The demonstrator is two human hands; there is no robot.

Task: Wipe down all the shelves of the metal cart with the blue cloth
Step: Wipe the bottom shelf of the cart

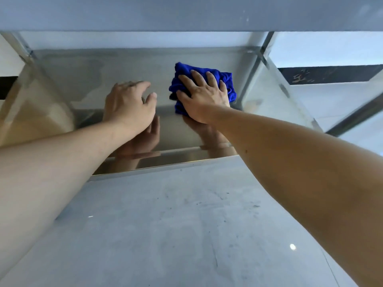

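Your right hand (204, 94) lies flat with fingers spread on the blue cloth (224, 79), pressing it down on a lower shelf (124, 65) of the metal cart, near the far right corner of that shelf and close to the right post (257, 65). Your left hand (129, 105) holds nothing; it is half open, fingers loosely curved, resting at or just above the middle of the same shelf, beside the cloth but not touching it. The cloth looks soft, light and bunched into folds, so it probably follows the palm easily, yet it can roll up under the fingers; a flat palm over its middle should hold it better than a pinch at one edge. The steel shelf is smooth and mirror-like, so the cloth will likely slide with little resistance. For moving, the left half of the shelf is free of objects, while the right edge and far edge are near the cloth already. Another shelf (186, 13) hangs above and limits how high you can lift the arms. The grey floor (186, 224) lies in front of the near edge.
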